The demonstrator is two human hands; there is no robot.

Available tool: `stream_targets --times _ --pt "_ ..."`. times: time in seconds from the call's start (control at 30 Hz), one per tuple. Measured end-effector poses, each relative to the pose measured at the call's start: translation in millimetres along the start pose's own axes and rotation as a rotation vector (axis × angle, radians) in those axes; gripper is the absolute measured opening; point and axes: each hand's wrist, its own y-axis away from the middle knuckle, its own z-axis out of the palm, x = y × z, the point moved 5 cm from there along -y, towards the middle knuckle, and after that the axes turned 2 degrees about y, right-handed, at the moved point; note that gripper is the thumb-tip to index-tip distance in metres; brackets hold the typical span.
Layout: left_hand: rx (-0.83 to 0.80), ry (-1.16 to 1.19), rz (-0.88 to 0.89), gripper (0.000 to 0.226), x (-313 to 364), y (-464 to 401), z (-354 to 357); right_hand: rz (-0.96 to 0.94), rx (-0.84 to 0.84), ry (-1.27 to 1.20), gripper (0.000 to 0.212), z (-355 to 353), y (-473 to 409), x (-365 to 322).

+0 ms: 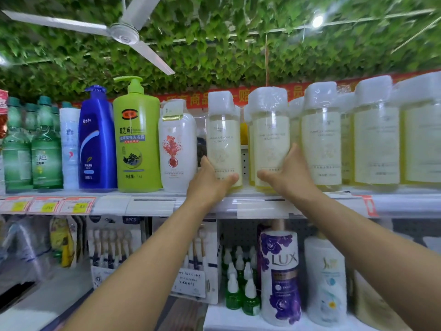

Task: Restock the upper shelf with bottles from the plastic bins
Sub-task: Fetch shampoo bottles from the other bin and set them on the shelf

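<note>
Both hands setting pale bottles upright at the front edge of the upper shelf.

Left hand grips the base of one bottle; right hand grips its neighbour, fingers curled round each. Long axes vertical. A narrow gap separates the two; open room lies behind it. A white bottle crowds the left, stocked bottles the right.

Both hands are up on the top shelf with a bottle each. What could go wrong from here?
1. The left hand and right hand grip their pale yellow bottles only near the base; the tall, plastic-wrapped bottles could tip.
2. Both sit near the shelf's front edge; released there, they may fall.
3. The left bottle stands close to the white bottle with the red print; a sideways nudge could knock it.
</note>
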Motion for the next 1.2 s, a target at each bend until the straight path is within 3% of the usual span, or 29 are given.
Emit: stream_targets --times 0.13,0.4,0.93,1.07,1.13,1.2 --pt "0.019 -0.023 0.006 0.070 -0.8 -0.2 -0.4 0.042 -0.064 0.044 0.077 -1.4 -3.1 1.2" --pt "0.098 -0.126 -0.017 0.072 3.0 0.1 2.6 -0.003 0.001 0.226 0.080 -7.6 7.0 -7.7" --pt "0.160 -0.136 -0.040 0.072 4.1 4.0 8.4 -0.101 -0.047 0.160 0.075 -6.2 5.3 0.1" --pt "0.510 -0.272 0.340 0.081 42.8 37.2 18.3 -0.365 0.135 0.174 0.066 -32.7 21.0 6.6" --pt "0.455 -0.175 0.433 0.085 62.2 46.0 37.8 -0.442 0.324 0.267 0.066 -58.0 24.4 16.8" --pt "0.333 -0.066 0.369 0.092 71.5 43.2 57.8 -0.311 0.391 0.295 0.072 -80.7 17.0 34.0"
